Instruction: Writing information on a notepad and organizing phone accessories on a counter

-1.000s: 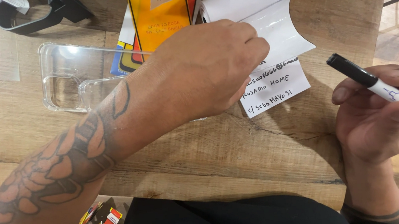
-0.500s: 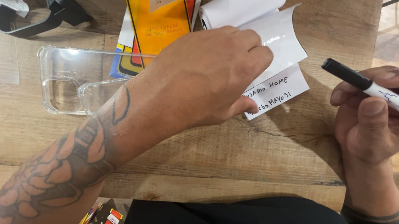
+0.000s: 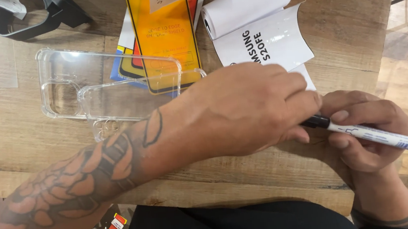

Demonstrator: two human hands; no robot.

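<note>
Right hand (image 3: 367, 130) grips marker (image 3: 393, 137) — left hand (image 3: 248, 107) touching.

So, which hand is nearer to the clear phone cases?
Left. The left hand lies just right of the clear phone cases; the right hand, holding a marker, is farther right.

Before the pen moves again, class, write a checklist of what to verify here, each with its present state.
1. Right hand grips pen: ok.
2. Pen tip visible: not ok, hidden under left hand.
3. Left hand pressed on the white paper: cannot tell, contact hidden.
4. Clear cases apart from both hands: ok.
5. Paper lies flat: not ok, one leaf curls into a roll.
</note>
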